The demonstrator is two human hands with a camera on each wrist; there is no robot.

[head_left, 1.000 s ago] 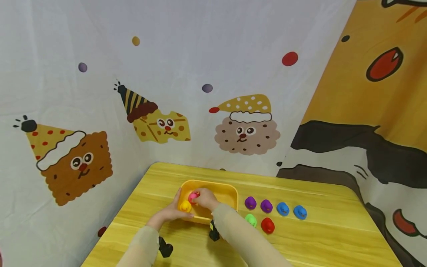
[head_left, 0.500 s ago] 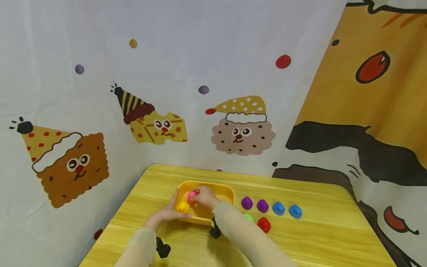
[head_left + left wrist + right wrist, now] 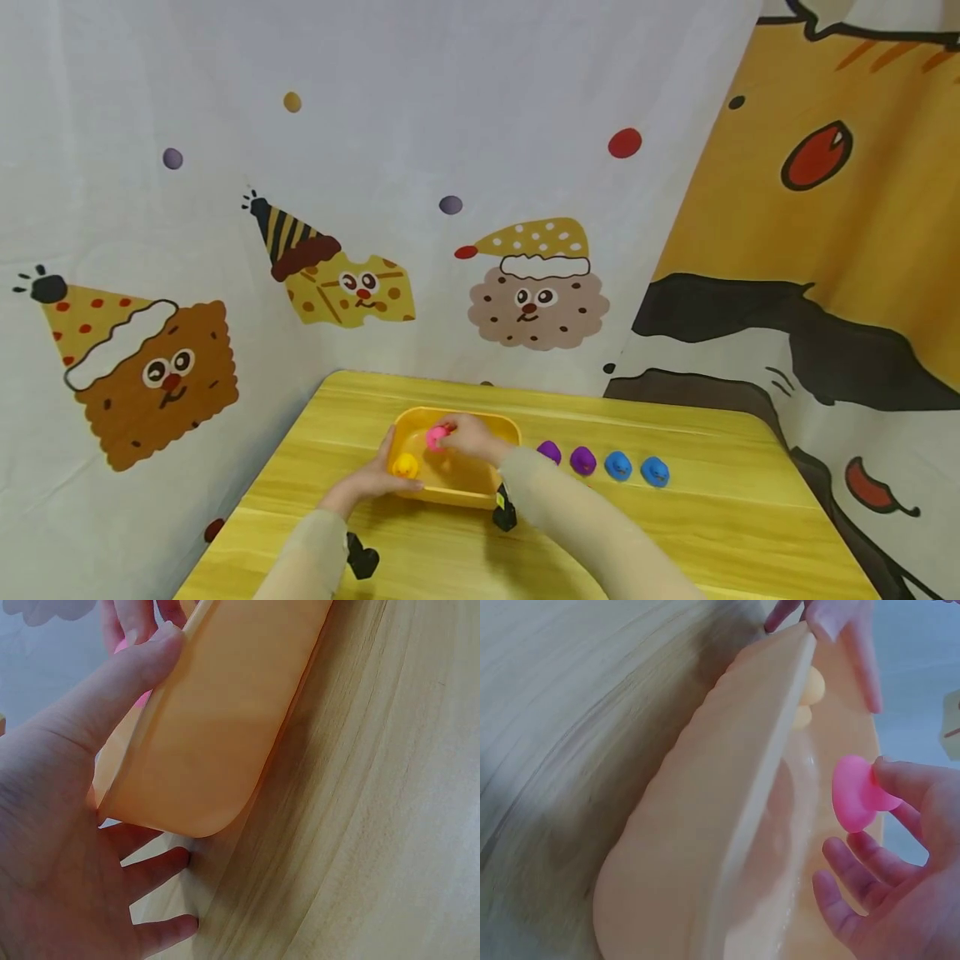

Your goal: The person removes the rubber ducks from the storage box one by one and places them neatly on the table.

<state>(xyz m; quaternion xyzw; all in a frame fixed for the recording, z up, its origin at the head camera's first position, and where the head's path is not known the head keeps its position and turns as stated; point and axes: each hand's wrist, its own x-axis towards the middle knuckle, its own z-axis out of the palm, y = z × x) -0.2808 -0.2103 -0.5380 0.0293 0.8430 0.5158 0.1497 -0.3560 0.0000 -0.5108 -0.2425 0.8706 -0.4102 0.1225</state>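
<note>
In the head view my right hand (image 3: pixel 471 435) pinches a pink rubber duck (image 3: pixel 437 438) between thumb and fingers, over the inside of a yellow plastic bin (image 3: pixel 491 498). The right wrist view shows the pink duck at the fingertips, apart from the bin's floor. My left hand (image 3: pixel 371 479) grips the bin's near left corner. In the left wrist view its thumb lies on the rim and its other fingers reach round the corner. A yellow rubber duck (image 3: pixel 406 466) sits inside the bin at the left end, close to my left hand.
Right of the bin, two purple ducks (image 3: pixel 582 461) and two blue ducks (image 3: pixel 618 466) stand in a row on the wooden table (image 3: pixel 720 533). My right sleeve (image 3: pixel 577 517) covers part of the table. Behind the table hangs a white cartoon-print cloth (image 3: pixel 420 108).
My right hand has lifted the pink duck away from the yellow duck and slightly right. The right sleeve now hides the green and red ducks. The head view has turned slightly right.
</note>
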